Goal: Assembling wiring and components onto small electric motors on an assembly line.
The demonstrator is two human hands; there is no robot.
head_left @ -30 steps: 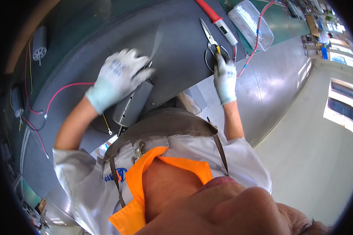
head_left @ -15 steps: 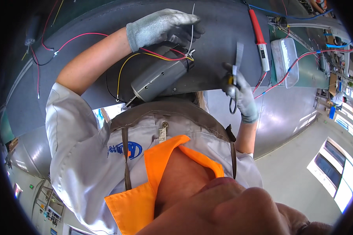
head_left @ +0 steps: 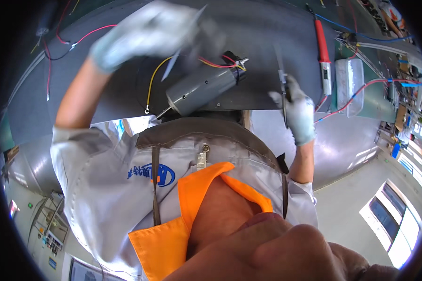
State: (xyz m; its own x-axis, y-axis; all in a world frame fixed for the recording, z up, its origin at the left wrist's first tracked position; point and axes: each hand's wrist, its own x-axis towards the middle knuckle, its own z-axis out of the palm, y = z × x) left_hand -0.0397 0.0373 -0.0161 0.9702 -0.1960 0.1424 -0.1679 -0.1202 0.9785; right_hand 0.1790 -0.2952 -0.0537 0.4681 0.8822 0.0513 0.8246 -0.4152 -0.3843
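A grey cylindrical motor [head_left: 204,91] lies tilted on the dark work surface [head_left: 262,65], its shaft toward me at the lower left. Red and yellow leads [head_left: 224,64] gather at its dark far end. Up and left of the motor, my gloved left hand [head_left: 147,35] is smeared by motion. A thin pale strip, apparently a cable tie [head_left: 174,61], runs across its fingers and moves with it. Right of the motor, my gloved right hand [head_left: 299,110] is closed round scissors [head_left: 285,98] with dark handles; their blades point away from me and are blurred.
A red-and-white pen-shaped tool [head_left: 322,49] with a cord lies at the right. Beside it stands a clear plastic box [head_left: 350,86], crossed by a red cable [head_left: 375,82]. Loose red and black wires [head_left: 48,70] lie at the far left. The table's front edge is close to my apron.
My left hand has swung left, away from the motor's wired end, with the pale strip. My right hand and the scissors have turned slightly. The view has shifted a little.
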